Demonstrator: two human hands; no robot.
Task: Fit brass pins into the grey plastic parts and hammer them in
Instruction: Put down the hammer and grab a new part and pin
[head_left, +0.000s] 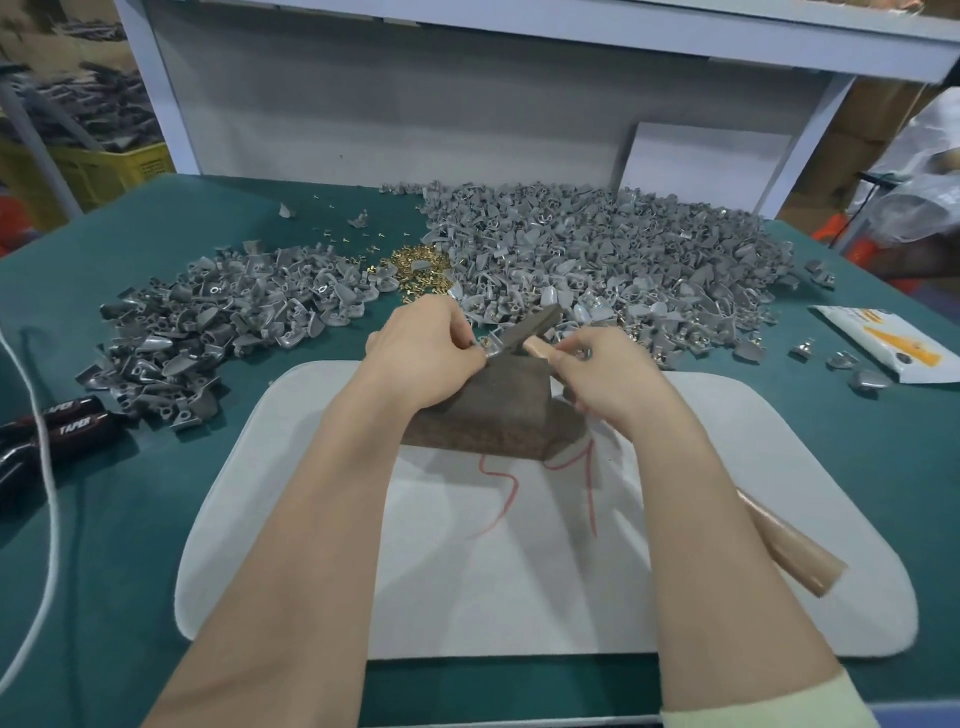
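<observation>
My left hand (426, 353) pinches a small grey plastic part (492, 352) on top of a brown block (498, 410) that stands on a white mat (519, 582). My right hand (602, 374) grips a hammer close to its dark head (535, 325), which lies right over the part. Its wooden handle runs under my right forearm and ends at the lower right (795, 556). A small heap of brass pins (415, 265) lies behind my hands. Whether a pin sits in the held part is hidden by my fingers.
A big pile of grey parts (623, 254) covers the green table (104, 519) at the back right, and a smaller pile (208, 327) lies to the left. Black-handled pliers (67, 423) and a white cable (49, 493) lie far left. A white-and-yellow packet (883, 343) lies far right.
</observation>
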